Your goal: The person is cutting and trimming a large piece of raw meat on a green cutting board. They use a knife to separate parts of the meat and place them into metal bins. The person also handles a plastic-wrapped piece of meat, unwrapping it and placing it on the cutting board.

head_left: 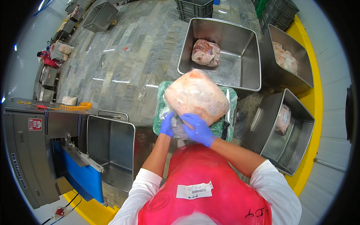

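Large wrapped meat block (197, 95) rests on green table (162, 98); left hand (167, 125) pinches loose film at its near edge; right hand (198, 129) pressed flat on it, gripping wrap; slick film could tear or slip, likely tipping the block off the table edge.

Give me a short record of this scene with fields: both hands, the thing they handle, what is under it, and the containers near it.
left hand: blue glove, gripping the plastic wrap at the near end of the meat block
right hand: blue glove, pressed on the same wrap
meat block: large, pale pink, wrapped
under it: green board
containers: steel bin holding one meat piece; empty bin at left
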A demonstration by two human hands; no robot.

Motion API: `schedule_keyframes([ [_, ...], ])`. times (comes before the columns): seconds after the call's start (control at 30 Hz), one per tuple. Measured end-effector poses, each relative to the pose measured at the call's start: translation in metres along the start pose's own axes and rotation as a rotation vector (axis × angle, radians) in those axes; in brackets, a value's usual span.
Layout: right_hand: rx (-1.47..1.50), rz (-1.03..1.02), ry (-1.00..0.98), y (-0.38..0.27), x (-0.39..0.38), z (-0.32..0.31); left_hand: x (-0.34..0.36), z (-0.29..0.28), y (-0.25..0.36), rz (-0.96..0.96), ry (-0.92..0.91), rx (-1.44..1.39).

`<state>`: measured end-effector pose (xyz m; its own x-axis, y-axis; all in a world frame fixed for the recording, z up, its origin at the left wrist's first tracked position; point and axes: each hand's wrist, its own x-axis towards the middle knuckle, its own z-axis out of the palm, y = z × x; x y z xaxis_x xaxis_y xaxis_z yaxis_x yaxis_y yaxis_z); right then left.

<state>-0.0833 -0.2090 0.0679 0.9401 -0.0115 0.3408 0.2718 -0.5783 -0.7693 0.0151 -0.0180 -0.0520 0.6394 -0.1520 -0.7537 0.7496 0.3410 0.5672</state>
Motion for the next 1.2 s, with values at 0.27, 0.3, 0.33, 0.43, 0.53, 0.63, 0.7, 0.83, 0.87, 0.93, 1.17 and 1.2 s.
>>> schedule_keyframes([
  [0.27,-0.242,0.528,0.170,0.123,-0.011,-0.091,0.021,-0.014,-0.010,0.049,0.084,-0.095],
  [0.3,-0.146,0.573,0.022,0.127,0.003,-0.095,0.017,-0.007,-0.007,0.026,0.036,-0.110],
  [0.33,-0.099,0.581,0.032,0.145,0.011,-0.092,0.013,0.008,-0.003,0.000,-0.022,-0.117],
  [0.43,0.056,0.643,0.010,0.205,0.040,-0.076,-0.003,0.045,0.003,-0.069,-0.048,-0.164],
  [0.53,0.209,0.759,-0.107,0.230,0.072,-0.072,0.001,0.047,-0.005,-0.085,-0.052,-0.240],
  [0.63,0.289,0.856,-0.217,0.234,0.093,-0.077,0.003,0.048,-0.010,-0.114,-0.085,-0.337],
  [0.7,0.236,0.911,-0.271,0.232,0.101,-0.082,0.000,0.056,-0.008,-0.138,-0.073,-0.383],
  [0.83,0.257,0.993,-0.277,0.222,0.109,-0.086,-0.001,0.068,-0.008,-0.135,-0.068,-0.463],
  [0.87,0.242,0.997,-0.248,0.218,0.108,-0.086,-0.001,0.067,-0.010,-0.127,-0.088,-0.485],
  [0.93,0.210,0.987,-0.187,0.212,0.107,-0.085,0.000,0.068,-0.014,-0.063,-0.126,-0.485],
  [1.17,0.302,0.924,-0.152,0.129,0.081,-0.074,-0.067,0.024,0.012,0.063,-0.138,-0.394],
  [1.2,0.365,0.930,-0.156,0.119,0.075,-0.061,-0.081,0.010,0.019,0.099,-0.119,-0.373],
])
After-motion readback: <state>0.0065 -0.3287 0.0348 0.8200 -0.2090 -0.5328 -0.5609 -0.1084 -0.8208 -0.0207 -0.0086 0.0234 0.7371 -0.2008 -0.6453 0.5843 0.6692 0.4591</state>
